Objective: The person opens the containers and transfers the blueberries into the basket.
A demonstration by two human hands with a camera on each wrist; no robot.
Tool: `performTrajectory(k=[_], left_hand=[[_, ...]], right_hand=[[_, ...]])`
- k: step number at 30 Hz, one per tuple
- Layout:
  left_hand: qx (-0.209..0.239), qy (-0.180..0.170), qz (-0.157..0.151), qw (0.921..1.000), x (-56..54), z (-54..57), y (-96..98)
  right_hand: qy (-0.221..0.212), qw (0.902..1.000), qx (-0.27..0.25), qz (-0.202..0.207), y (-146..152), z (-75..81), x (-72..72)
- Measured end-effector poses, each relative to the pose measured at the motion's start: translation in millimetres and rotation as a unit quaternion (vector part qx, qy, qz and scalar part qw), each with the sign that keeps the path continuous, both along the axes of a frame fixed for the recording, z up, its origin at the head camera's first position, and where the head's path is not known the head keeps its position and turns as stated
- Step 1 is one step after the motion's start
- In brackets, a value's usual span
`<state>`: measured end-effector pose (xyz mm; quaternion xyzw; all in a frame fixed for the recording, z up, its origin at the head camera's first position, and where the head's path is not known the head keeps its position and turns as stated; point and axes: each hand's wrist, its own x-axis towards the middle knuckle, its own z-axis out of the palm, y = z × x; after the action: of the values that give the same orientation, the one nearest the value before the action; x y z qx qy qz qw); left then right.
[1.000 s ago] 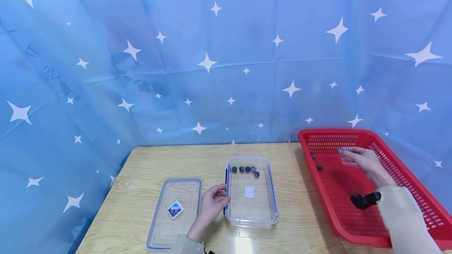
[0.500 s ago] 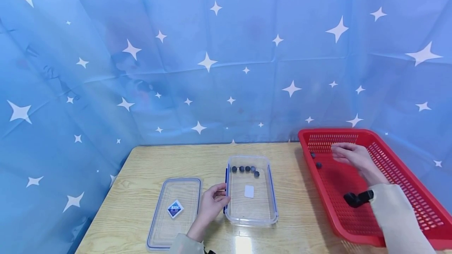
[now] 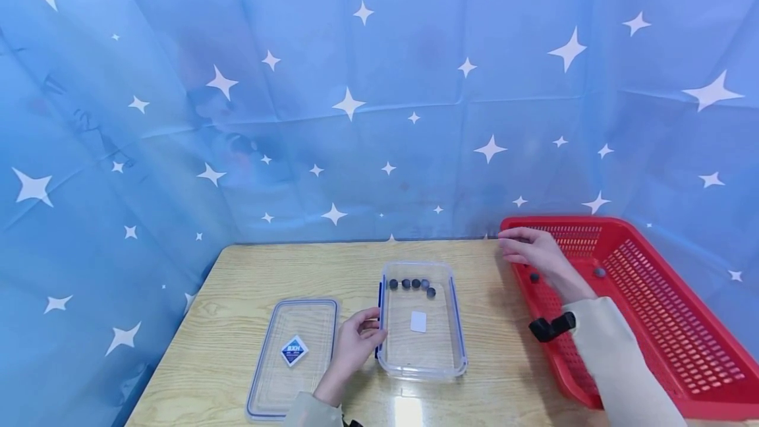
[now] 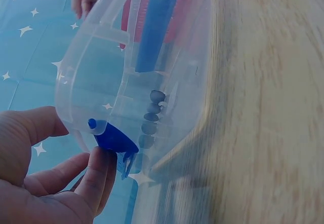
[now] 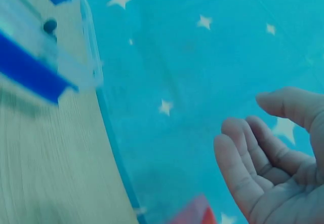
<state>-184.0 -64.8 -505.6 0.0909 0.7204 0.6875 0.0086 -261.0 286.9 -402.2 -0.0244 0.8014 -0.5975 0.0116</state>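
The head camera faces forward and down from above; close wrist cameras share the clear box [image 4: 101, 57], upper left in both frames.

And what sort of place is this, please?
Probably an indoor work corner, perhaps set up for recording: a blue curtain with stars hangs behind a wooden table, and a clear box stands on it.

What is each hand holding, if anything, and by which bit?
The left hand holds the clear rectangular plastic box by its left side, at a blue plastic latch. No object can be seen in the right hand.
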Motion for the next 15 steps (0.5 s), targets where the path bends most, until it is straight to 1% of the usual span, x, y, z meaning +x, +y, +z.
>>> performTrajectory(k=[3,6,12,15], left_hand=[[0.0,-0.003,-0.001,1.0,1.9,5.7,0.2],[0.001,-0.007,-0.002,1.0,2.4,6.1,0.3],[-0.003,-0.006,0.001,1.0,-0.9,-3.1,-0.9],[-0.005,-0.002,0.001,1.0,-1.9,-5.3,-1.3]], right_hand=[[-0.006,0.9999,0.01,0.007,-17.8,1.9,-3.6],[-0.007,0.9997,0.005,0.021,-33.7,1.7,-7.5],[-0.011,0.9985,-0.024,0.049,-59.8,-2.1,-14.2],[-0.019,0.9974,-0.035,0.061,-70.8,-5.2,-16.3]])
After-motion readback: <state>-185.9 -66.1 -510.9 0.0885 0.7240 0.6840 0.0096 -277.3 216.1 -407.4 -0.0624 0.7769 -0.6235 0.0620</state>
